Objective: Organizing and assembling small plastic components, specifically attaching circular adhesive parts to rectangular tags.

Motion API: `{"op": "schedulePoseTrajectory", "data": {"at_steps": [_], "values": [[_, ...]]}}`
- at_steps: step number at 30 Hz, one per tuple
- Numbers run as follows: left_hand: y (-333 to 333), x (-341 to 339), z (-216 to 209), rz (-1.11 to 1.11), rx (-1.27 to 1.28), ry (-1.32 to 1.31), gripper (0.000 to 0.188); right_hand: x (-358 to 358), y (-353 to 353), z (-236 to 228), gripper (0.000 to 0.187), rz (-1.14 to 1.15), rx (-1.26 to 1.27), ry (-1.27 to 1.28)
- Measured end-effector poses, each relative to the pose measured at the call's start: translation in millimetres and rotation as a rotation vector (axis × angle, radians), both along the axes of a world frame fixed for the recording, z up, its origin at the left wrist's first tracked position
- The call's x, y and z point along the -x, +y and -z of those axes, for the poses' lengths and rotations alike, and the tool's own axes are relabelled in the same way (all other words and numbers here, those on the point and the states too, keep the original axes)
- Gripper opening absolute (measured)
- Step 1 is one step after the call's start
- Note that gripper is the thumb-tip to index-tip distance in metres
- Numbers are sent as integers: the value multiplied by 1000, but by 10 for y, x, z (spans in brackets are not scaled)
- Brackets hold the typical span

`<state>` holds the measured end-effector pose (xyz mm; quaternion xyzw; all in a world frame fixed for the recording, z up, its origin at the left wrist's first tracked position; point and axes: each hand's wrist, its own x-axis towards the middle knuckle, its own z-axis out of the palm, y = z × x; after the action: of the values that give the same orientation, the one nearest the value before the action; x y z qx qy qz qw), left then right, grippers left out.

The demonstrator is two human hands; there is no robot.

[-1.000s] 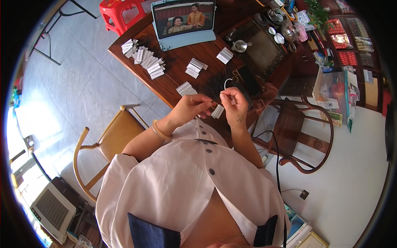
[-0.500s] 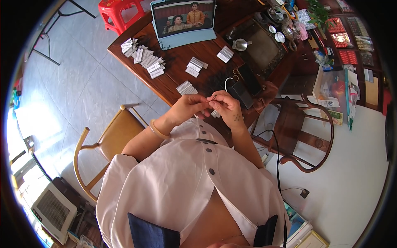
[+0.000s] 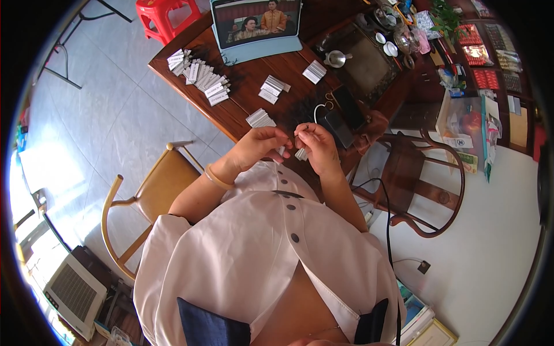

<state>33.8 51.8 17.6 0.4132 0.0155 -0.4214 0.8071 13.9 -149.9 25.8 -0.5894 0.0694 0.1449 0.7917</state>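
Observation:
My left hand point(image 3: 262, 147) is closed at the table's near edge, fingers curled with a small white piece point(image 3: 281, 151) showing between them. Just to its right, the fingertips of my right hand point(image 3: 317, 149) are pinched on a thin dark strand, too small to make out fully. White strips point(image 3: 300, 154) show beside and below the right fingers; whether that hand holds them is unclear. Beyond the left hand lies a stack of white printed tags point(image 3: 260, 119). Farther off are two small stacks of tags point(image 3: 272, 88) point(image 3: 314, 72) and a larger spread pile of tags point(image 3: 209, 83). Black strands point(image 3: 297, 112) lie near them.
A tablet point(image 3: 257, 23) in a light blue case stands at the back of the wooden table point(image 3: 245, 69). To the right are a black box-shaped device point(image 3: 336, 129), a phone point(image 3: 348, 106) and a tea tray point(image 3: 366, 60). Chairs stand at left point(image 3: 156, 187) and right point(image 3: 427, 184).
My hands, together before with a small dark loop between the fingertips, have drawn slightly apart. The stacks on the table have not moved.

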Motion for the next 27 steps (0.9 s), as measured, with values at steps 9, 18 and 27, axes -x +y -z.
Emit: {"op": "schedulePoseTrajectory", "data": {"at_steps": [9, 18, 27], "values": [[-6, 12, 44, -18, -124, -99, 23, -20, 38, 63, 14, 179, -164, -4], [-189, 67, 102, -129, -397, -436, 20, 34, 103, 119, 13, 201, 42, -63], [-209, 90, -16, -309, -701, -1034, 13, 4, 92, 52, 10, 210, -271, -142]]}}
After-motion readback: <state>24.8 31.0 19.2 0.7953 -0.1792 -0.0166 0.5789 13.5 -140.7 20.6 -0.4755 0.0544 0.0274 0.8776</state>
